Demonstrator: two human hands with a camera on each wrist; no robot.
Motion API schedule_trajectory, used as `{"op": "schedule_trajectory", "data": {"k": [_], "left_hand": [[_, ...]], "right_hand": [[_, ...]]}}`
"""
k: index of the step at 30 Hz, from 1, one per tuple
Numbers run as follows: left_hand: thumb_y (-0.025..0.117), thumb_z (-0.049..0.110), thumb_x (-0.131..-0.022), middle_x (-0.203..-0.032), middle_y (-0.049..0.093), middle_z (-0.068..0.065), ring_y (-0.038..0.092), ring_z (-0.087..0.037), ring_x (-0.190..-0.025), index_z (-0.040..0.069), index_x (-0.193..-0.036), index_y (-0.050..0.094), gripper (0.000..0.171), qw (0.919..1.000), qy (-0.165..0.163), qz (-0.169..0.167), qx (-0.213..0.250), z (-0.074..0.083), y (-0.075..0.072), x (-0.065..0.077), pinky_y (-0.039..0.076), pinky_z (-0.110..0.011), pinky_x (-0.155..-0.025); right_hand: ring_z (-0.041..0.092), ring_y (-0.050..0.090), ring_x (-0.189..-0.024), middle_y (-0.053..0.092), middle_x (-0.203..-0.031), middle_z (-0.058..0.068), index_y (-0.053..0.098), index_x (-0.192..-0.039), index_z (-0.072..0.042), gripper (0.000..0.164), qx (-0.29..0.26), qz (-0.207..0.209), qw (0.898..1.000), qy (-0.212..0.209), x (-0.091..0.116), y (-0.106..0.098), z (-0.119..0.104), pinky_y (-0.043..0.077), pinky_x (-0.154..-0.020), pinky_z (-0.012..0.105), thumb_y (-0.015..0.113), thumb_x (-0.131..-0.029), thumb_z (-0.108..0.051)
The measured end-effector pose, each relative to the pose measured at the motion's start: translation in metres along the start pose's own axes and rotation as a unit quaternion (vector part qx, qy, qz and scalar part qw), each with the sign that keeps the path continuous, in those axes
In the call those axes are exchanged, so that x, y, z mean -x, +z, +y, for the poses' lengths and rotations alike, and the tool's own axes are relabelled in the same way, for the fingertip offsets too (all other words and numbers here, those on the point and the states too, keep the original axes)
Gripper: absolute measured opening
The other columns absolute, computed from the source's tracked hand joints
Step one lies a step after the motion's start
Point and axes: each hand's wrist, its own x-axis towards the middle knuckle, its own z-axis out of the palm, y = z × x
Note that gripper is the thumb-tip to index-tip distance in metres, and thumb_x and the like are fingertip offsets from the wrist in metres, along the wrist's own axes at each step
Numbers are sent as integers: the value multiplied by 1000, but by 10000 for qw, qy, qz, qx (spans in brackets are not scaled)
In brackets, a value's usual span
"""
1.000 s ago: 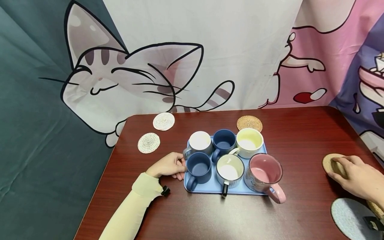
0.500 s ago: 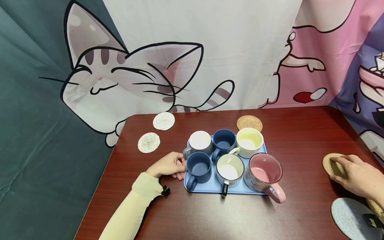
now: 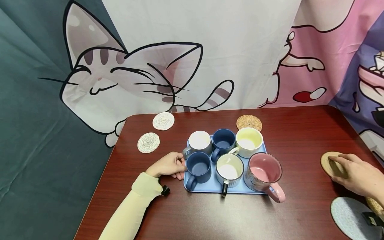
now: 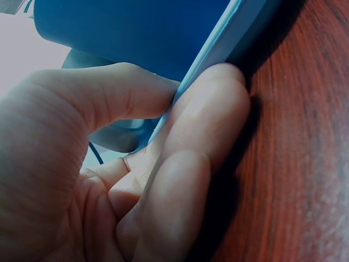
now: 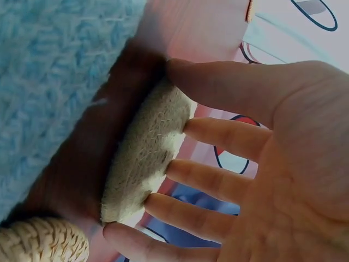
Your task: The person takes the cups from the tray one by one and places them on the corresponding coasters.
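Observation:
My left hand [image 3: 169, 166] pinches the left rim of a light blue tray [image 3: 207, 189], thumb above and fingers below in the left wrist view. On the tray stand several mugs: a grey-and-white mug [image 3: 200, 140], two dark blue mugs, a pale yellow mug [image 3: 249, 142], a cream mug with a black handle [image 3: 229, 169] and a pink mug [image 3: 265, 170] at the right. My right hand [image 3: 357, 173] rests on a round beige coaster [image 3: 327, 163] at the table's right side. In the right wrist view, its spread fingertips touch the coaster [image 5: 147, 153] and the thumb is at one end.
Two white woven coasters lie at the back left, one of them [image 3: 163, 121] near the far edge. A tan woven coaster [image 3: 249, 122] lies behind the tray. A pale blue-grey round mat [image 3: 348, 213] and a partly hidden woven piece [image 3: 375, 204] are at front right.
The beige coaster has slid very slightly left, and my right thumb has drawn back a little along its near edge. My left hand, the tray and the mugs stay in place.

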Motion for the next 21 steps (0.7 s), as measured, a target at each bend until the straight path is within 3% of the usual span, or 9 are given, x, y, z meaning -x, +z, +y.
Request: {"op": "schedule_trajectory", "data": {"k": [8, 21], "left_hand": [[64, 10, -94, -67, 75, -8, 72, -12, -56, 3, -95, 61, 8, 10000, -6, -15, 16, 1, 0, 0, 55, -24, -51], [64, 10, -95, -66, 75, -7, 72, -11, -56, 3, -95, 62, 7, 10000, -13, -2, -7, 2, 1, 1, 54, -22, -50]], "right_hand": [[57, 63, -91, 60, -109, 40, 62, -113, 10, 68, -60, 103, 9988, -479, -14, -5, -10, 52, -70, 66, 94, -57, -12], [48, 68, -83, 63, -110, 35, 64, -116, 7, 66, -217, 170, 9959, -860, -42, -2, -21, 54, -70, 63, 93, -60, -15]]}}
